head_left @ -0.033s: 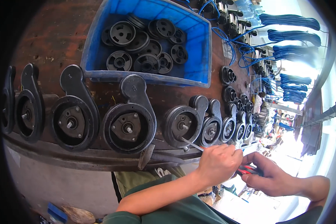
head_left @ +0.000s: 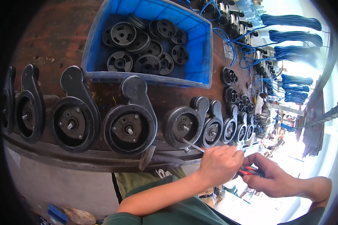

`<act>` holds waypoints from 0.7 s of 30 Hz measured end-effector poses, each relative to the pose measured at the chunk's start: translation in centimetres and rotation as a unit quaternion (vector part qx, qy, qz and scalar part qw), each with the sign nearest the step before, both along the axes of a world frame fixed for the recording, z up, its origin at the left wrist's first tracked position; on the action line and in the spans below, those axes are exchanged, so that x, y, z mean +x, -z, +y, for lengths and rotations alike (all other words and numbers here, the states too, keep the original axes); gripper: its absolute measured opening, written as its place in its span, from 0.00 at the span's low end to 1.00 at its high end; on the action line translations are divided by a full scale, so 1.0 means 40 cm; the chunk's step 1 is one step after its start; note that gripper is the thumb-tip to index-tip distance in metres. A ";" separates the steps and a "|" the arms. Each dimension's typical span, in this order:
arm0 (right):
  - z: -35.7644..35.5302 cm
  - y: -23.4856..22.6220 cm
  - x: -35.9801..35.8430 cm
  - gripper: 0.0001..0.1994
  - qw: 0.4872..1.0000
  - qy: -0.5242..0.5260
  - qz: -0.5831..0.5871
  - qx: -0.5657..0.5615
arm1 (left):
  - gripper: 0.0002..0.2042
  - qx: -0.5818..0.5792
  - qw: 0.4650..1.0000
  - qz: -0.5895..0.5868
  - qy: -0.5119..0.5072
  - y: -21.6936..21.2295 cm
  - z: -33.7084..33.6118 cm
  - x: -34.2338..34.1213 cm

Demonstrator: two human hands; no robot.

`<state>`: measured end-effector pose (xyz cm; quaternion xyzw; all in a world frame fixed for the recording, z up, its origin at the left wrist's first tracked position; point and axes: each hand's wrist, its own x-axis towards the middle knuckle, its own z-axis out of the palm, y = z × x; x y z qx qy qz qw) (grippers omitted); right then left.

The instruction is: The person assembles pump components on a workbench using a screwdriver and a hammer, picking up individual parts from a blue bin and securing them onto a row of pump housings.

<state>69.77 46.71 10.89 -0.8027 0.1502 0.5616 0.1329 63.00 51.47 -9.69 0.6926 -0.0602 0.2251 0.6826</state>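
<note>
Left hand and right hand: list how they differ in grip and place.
The left hand is curled into a fist around a thin metal shaft; the right hand holds a red-and-dark tool between thumb and fingers. The left hand is nearer the round black housing at the shaft's tip; the right hand is farther right. Both are bare.

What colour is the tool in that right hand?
The tool shows red and black, best in the head view.

Housings (head_left: 125, 125) line the near bench edge (head_left: 82, 157). Behind them sits a bin (head_left: 150, 78) of wheels (head_left: 123, 34). Cable coils (head_left: 296, 36) hang at right.
</note>
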 end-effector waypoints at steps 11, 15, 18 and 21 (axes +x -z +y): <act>0.019 0.010 0.001 0.19 0.983 0.172 0.042 -0.056 | 0.10 -0.003 1.000 -0.024 0.003 0.016 0.005 0.007; 0.071 0.031 0.026 0.18 0.965 0.252 0.062 -0.039 | 0.12 -0.017 0.997 -0.040 -0.056 0.042 0.034 0.017; 0.114 0.040 0.048 0.19 0.964 0.247 0.071 -0.072 | 0.13 -0.021 0.991 -0.068 -0.113 0.096 0.048 0.004; 0.104 0.047 0.021 0.17 0.973 0.212 0.059 -0.064 | 0.14 -0.056 0.990 -0.071 -0.110 0.123 0.030 0.005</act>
